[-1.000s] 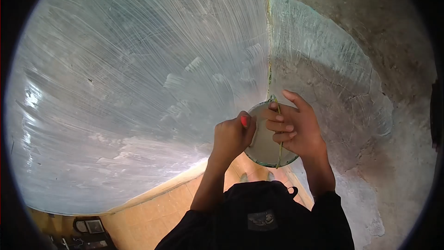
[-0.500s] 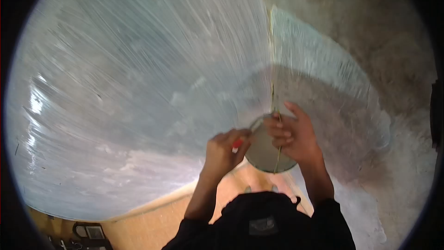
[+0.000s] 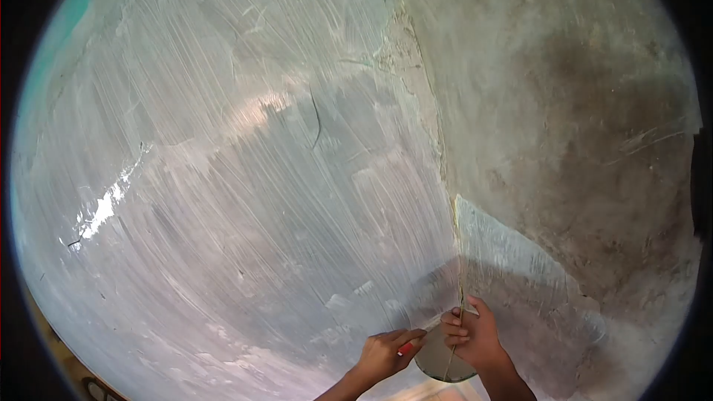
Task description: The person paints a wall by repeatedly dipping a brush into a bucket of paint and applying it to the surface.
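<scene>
My left hand is closed around a tool with a red and white handle; a pale, narrow part of it reaches toward my other hand. My right hand has its fingers curled on a thin wire-like handle that crosses the round mouth of a bucket. Greyish material shows inside the bucket, partly hidden by both hands. The hands are close together at the bottom of the head view, in front of a wall corner.
A wall with pale, streaky wet coating fills the left. Brownish bare wall lies right of the vertical corner line, with a coated patch low beside the corner. Turquoise paint shows at upper left.
The view has tilted upward, so the hands and bucket sit lower in the frame and more upper wall shows. Both hands keep their grips.
</scene>
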Available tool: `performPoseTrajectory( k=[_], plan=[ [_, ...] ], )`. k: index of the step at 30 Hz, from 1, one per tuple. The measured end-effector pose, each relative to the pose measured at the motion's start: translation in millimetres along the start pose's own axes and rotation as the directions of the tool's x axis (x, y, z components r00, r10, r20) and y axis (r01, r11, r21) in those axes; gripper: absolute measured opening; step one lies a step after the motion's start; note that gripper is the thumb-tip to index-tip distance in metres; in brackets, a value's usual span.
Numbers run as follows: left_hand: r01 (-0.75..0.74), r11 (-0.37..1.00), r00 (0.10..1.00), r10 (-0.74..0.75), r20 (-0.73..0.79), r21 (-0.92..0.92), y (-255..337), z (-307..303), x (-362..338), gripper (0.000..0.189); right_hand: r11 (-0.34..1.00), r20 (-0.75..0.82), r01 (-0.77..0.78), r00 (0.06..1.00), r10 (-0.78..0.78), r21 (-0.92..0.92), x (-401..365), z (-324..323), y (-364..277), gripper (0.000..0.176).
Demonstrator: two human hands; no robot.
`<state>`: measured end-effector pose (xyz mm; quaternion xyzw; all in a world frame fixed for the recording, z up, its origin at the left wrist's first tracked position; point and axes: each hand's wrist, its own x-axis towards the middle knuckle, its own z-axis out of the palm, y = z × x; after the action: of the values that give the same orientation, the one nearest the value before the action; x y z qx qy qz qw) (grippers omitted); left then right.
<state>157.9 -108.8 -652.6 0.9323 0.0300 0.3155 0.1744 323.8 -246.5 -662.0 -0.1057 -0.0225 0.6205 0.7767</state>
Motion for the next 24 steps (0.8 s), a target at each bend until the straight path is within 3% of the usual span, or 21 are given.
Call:
performPoseTrajectory(
  k=[4, 7, 9, 10, 14, 15, 16, 17, 18, 20, 21, 24],
  plan=[
    [0.027, 0.979, 0.997, -0.042, -0.071, -0.202, -2.0, -16.3, 9.7, 0.018, 0.998, -0.004, -0.041, 0.999, 0.041, 0.044, 4.4, -10.7, -10.4, 0.037],
    [0.076, 0.974, 0.988, -0.102, -0.112, -0.214, 2.3, -64.0, 32.3, 0.017, 0.992, 0.037, -0.111, 0.993, 0.109, 0.059, 7.2, -18.0, -11.7, 0.038],
    [-0.090, 0.989, 0.975, 0.063, -0.213, -0.120, -2.8, -106.7, 64.3, 0.015, 0.992, -0.011, -0.119, 0.993, 0.120, 0.041, 2.8, -9.6, -10.0, 0.036],
    [-0.021, 0.998, 0.967, 0.006, -0.256, -0.055, 18.6, -133.2, 88.0, 0.010, 0.992, -0.067, -0.126, 0.990, 0.128, 0.030, 1.2, -7.1, -9.1, 0.035],
    [-0.219, 0.964, 0.869, 0.264, -0.419, 0.153, 65.8, -223.2, 192.5, 0.024, 0.990, -0.081, -0.135, 0.987, 0.137, 0.034, 2.6, -24.4, -6.2, 0.036],
    [-0.330, 0.909, 0.773, 0.415, -0.480, 0.255, 77.1, -241.6, 222.3, 0.021, 0.993, -0.123, -0.111, 0.987, 0.105, -0.044, 1.1, -25.7, -1.9, 0.036],
    [-0.285, 0.911, 0.759, 0.404, -0.511, 0.297, 97.7, -260.2, 245.9, 0.025, 0.988, -0.166, -0.093, 0.984, 0.072, -0.121, 1.2, -29.2, 1.1, 0.037],
    [-0.350, 0.887, 0.699, 0.461, -0.547, 0.301, 109.2, -276.3, 274.3, 0.031, 0.989, -0.188, -0.114, 0.978, 0.095, -0.094, 4.1, -34.6, 2.5, 0.039],
    [-0.358, 0.828, 0.650, 0.553, -0.521, 0.432, 122.6, -295.7, 300.3, 0.038, 0.989, -0.183, -0.117, 0.978, 0.098, -0.095, 3.6, -36.2, 4.1, 0.039],
    [-0.358, 0.782, 0.657, 0.599, -0.457, 0.510, 146.0, -325.5, 350.9, 0.042, 0.984, -0.255, -0.103, 0.965, 0.063, -0.146, 1.1, -39.4, 10.1, 0.040],
    [-0.359, 0.786, 0.664, 0.594, -0.454, 0.503, 154.2, -337.2, 377.7, 0.044, 0.969, -0.273, -0.039, 0.962, -0.030, -0.243, 12.8, -62.9, 14.8, 0.041],
    [-0.335, 0.814, 0.696, 0.553, -0.458, 0.473, 167.9, -349.5, 437.5, 0.047, 0.964, -0.332, -0.063, 0.943, -0.028, -0.260, 23.8, -83.2, 16.2, 0.042]
  ],
)
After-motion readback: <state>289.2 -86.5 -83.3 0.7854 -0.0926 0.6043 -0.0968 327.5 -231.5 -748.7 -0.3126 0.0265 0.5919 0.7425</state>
